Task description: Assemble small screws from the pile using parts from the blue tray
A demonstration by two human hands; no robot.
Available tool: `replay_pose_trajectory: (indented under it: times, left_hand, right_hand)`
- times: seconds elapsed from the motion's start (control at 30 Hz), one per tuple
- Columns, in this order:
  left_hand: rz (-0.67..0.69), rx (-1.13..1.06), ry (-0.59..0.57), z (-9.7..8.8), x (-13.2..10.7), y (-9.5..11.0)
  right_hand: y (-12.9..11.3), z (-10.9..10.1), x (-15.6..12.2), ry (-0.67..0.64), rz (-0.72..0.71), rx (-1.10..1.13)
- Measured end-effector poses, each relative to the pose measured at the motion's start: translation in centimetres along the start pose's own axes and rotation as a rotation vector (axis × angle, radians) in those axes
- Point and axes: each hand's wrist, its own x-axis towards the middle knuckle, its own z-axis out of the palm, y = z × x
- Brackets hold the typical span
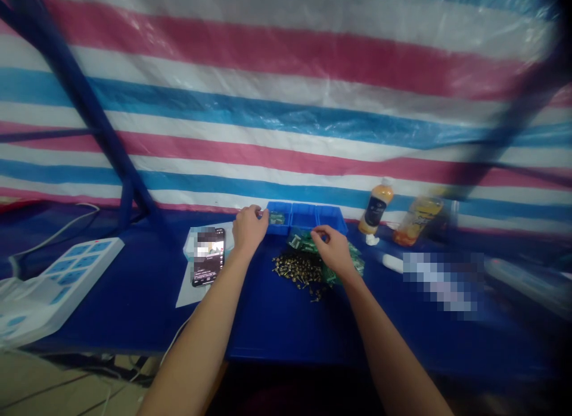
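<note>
My left hand reaches the left end of a blue three-compartment plastic tray, its fingertips pinched together at the rim. Small green circuit boards lie in the tray's left compartment. My right hand hovers over a heap of green circuit boards, its fingertips close to them. Just below, a loose pile of small brass-coloured parts lies on the blue table top. Whether either hand holds a small piece is too hard to tell at this size.
A smartphone lies on white paper left of my left hand, and a white power strip sits at the far left. Two bottles stand right of the tray. A striped tarp hangs behind the blue table.
</note>
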Motion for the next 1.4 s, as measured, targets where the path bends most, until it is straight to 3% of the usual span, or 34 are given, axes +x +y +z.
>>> replay_pose_trajectory:
  times: [0.07, 0.17, 0.37, 0.47, 0.63, 0.83, 1.0, 1.4]
  left_hand:
    - [0.033, 0.013, -0.026, -0.3, -1.2, 0.8]
    - [0.086, -0.022, -0.08, -0.1, -3.0, 2.0]
    - [0.25, -0.191, -0.18, 0.9, -4.9, 2.8]
    - [0.278, -0.279, -0.186, 0.9, -5.1, 2.7]
    - [0.218, -0.416, -0.209, 0.8, -5.1, 2.7]
    - [0.083, -0.657, -0.45, 1.3, -5.2, 2.9]
    - [0.009, -0.783, -0.603, 0.9, -5.5, 3.5]
    - [-0.051, -0.822, -0.603, 0.9, -5.5, 3.6]
  right_hand:
    - [-0.2, 0.5, -0.1, -0.087, -0.102, -0.184]
    - [-0.7, 1.3, -0.3, -0.192, -0.124, -0.346]
    - [-1.3, 2.0, -0.3, -0.256, -0.106, -0.387]
    - [-1.5, 1.7, -0.2, -0.177, -0.104, -0.283]
    - [-1.4, 0.7, -0.2, -0.013, -0.12, 0.14]
    - [-0.8, 0.5, -0.1, 0.053, 0.11, 0.587]
    - [-0.7, 0.7, 0.0, 0.054, 0.121, 0.723]
    - [-0.8, 0.8, -0.1, -0.04, 0.298, 0.817]
